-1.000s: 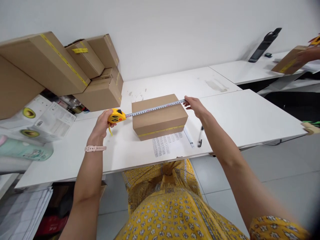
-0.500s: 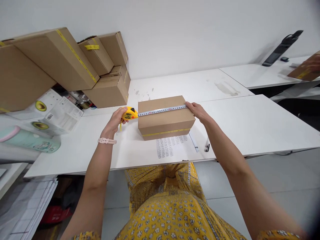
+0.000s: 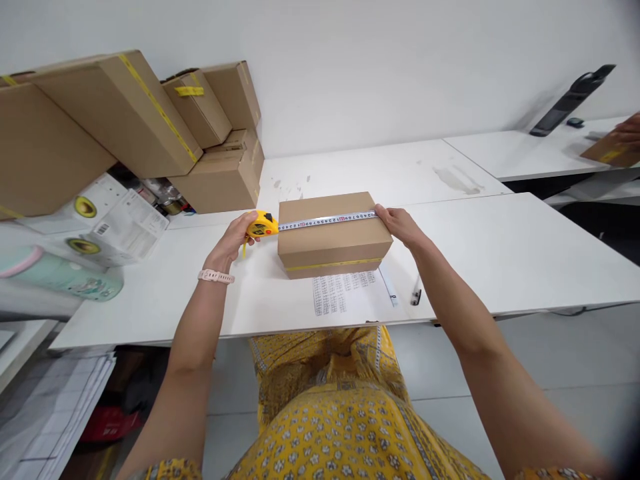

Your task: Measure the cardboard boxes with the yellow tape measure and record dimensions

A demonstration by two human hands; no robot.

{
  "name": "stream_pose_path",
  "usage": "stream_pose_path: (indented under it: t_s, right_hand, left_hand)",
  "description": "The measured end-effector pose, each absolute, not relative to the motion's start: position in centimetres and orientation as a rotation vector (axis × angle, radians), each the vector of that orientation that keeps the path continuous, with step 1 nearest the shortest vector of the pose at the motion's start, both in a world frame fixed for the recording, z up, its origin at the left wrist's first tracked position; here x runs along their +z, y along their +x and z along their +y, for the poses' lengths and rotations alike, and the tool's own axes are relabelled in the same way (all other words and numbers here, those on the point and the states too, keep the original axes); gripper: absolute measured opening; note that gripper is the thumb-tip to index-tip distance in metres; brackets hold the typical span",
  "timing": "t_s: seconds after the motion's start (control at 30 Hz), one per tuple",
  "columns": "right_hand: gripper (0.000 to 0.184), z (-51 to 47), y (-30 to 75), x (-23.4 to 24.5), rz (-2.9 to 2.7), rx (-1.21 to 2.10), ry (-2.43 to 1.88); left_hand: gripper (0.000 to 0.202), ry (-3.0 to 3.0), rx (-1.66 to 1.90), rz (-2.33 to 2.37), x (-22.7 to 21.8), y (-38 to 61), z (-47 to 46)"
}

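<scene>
A closed cardboard box [image 3: 335, 237] with yellow tape along its near side sits on the white table. My left hand [image 3: 239, 235] grips the yellow tape measure [image 3: 263, 225] just off the box's left edge. Its silver blade [image 3: 320, 221] is drawn out across the box top, with the numbers facing up. At the right edge of the box, my right hand [image 3: 397, 223] pinches the blade's end, so the end hook is hidden by the fingers. A printed sheet [image 3: 343, 297] lies partly under the box's near side.
Several cardboard boxes [image 3: 215, 180] are stacked at the left, above white avocado-printed cartons [image 3: 125, 230] and a mint tumbler [image 3: 75, 277]. A pen [image 3: 416, 293] lies near the table's front edge. At far right stand a black bottle [image 3: 573, 100] and another person's hand [image 3: 630, 130] on a box.
</scene>
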State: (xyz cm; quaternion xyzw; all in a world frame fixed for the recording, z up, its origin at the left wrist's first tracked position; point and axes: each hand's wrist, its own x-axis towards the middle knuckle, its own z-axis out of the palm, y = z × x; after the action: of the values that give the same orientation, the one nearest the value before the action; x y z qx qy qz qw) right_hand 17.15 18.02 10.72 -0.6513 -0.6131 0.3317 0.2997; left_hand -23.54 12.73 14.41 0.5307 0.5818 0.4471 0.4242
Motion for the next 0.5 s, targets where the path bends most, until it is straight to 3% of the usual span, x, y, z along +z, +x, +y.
stream_pose_path:
  t_s: [0.2,0.37,0.5]
  right_hand:
    - [0.042,18.7,16.2,11.8,-1.718,0.45,-1.967]
    - [0.044,18.8,17.2,12.6,-1.553,0.441,-1.69]
    - [0.042,20.0,16.1,13.8,-1.587,0.396,-1.47]
  left_hand:
    - [0.053,1.372,1.119,1.497,15.3,-23.4,11.9]
    - [0.062,1.438,0.967,1.307,16.5,-22.0,6.8]
    - [0.071,1.246,0.62,0.957,14.0,-16.5,0.2]
